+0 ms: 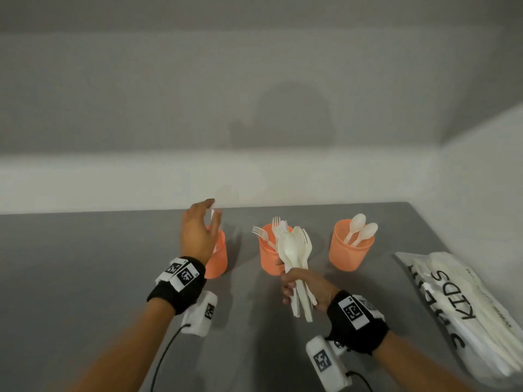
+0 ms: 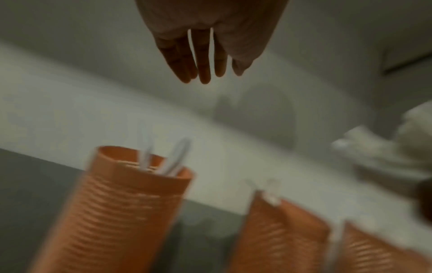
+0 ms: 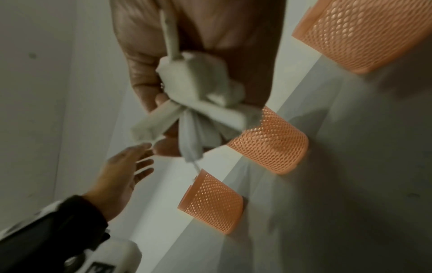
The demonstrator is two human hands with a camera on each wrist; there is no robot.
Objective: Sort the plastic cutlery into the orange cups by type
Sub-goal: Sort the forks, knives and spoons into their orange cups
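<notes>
Three orange cups stand in a row on the grey table (image 1: 85, 264). My left hand (image 1: 203, 219) hovers over the left cup (image 1: 219, 261), fingers (image 2: 202, 61) straight and holding nothing. Two white pieces (image 2: 163, 158) stick up from that cup (image 2: 131, 203); I cannot tell their type. The middle cup (image 1: 267, 261) holds forks (image 1: 261, 232). The right cup (image 1: 349, 250) holds two spoons (image 1: 360, 232). In front of the middle cup, my right hand (image 1: 297, 284) grips a bundle of mixed white cutlery (image 1: 295, 247) by the handles (image 3: 198, 96).
A clear plastic bag (image 1: 464, 306) printed with "KIDS" lies at the right, with more white cutlery inside. White walls close the table at the back and on the right. Bare grey tabletop stretches to the left of the cups.
</notes>
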